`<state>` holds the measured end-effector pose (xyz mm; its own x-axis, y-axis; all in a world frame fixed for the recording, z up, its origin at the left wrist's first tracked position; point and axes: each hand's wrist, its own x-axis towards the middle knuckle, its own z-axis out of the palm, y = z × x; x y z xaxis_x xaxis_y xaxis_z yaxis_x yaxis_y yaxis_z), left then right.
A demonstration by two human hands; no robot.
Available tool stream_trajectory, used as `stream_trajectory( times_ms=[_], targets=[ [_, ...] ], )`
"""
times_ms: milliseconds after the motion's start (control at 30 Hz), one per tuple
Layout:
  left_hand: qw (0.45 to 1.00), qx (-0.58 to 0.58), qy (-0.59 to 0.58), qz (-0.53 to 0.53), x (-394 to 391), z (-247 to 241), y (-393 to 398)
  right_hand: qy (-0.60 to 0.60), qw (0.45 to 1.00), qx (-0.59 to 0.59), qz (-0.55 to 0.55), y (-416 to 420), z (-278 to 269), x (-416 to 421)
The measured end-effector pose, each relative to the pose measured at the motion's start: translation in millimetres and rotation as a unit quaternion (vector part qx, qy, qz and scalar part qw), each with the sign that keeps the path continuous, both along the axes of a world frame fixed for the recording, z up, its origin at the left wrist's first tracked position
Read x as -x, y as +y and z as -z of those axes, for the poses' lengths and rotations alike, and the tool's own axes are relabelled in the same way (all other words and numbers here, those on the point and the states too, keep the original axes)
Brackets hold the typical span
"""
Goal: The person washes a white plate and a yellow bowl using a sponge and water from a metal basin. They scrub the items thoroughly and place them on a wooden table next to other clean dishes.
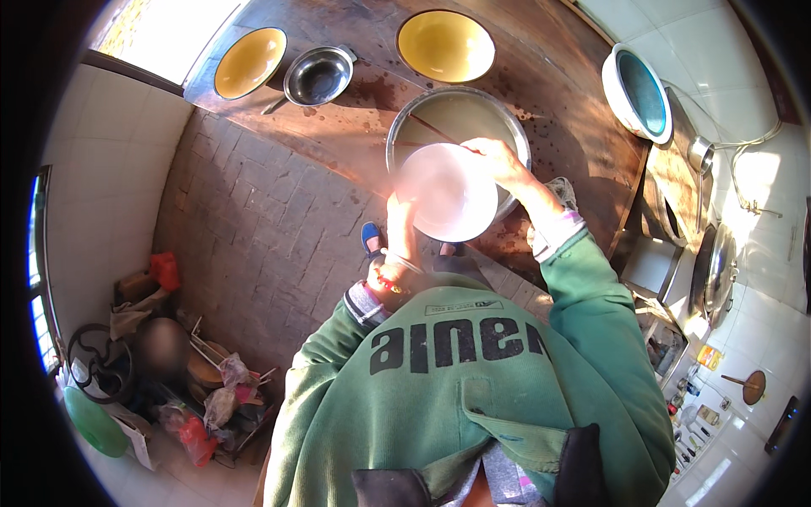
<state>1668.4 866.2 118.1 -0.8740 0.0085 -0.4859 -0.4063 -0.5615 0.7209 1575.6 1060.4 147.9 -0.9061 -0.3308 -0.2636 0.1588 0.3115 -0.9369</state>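
A whitish round bowl point(457, 198), partly washed out by glare, is held between my two hands, its wide side facing the camera. My left hand point(402, 218), with a bangle and a red beaded bracelet at the wrist, grips its left edge. My right hand point(499, 163) grips its upper right rim. Behind and below the bowl stands a large metal basin point(521, 134) on the wooden table. Cloudy pale liquid point(459, 114) fills part of this basin, and a thin brown stick point(431, 127) slants into it. The bowl hides the basin's near side.
On the brown wooden table point(361, 136) stand a yellow enamel bowl point(446, 45), another yellow bowl point(250, 63) and a metal bowl point(319, 76). A white basin point(638, 95) with a teal inside sits at right, near a metal ladle point(701, 154). Plastic bags point(218, 405) lie lower left.
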Motion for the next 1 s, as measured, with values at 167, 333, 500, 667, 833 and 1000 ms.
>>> stream_trajectory(
  times_ms=[167, 333, 500, 667, 833, 1000],
  targets=[
    [0.994, 0.073, 0.054, -0.056, 6, -14, 1, -0.085, 0.989, 0.088, 0.081, -16, -17, -29],
    [0.982, 0.148, 0.105, -0.053, 12, -24, 5, -0.037, 0.976, -0.039, 0.211, -14, 24, -29],
    [0.936, 0.277, 0.216, -0.032, 35, -18, -22, -0.020, 0.984, -0.032, 0.171, 2, 29, -29],
    [0.855, 0.447, 0.263, 0.032, 60, -21, -34, 0.209, 0.896, -0.390, -0.030, -1, 53, -64],
    [0.769, 0.537, 0.334, 0.096, 73, -31, -23, 0.209, 0.863, -0.454, -0.074, -13, 81, -63],
    [0.664, 0.644, 0.330, 0.189, 91, -38, -8, 0.053, 0.935, -0.344, 0.067, 1, 88, -50]
  ],
)
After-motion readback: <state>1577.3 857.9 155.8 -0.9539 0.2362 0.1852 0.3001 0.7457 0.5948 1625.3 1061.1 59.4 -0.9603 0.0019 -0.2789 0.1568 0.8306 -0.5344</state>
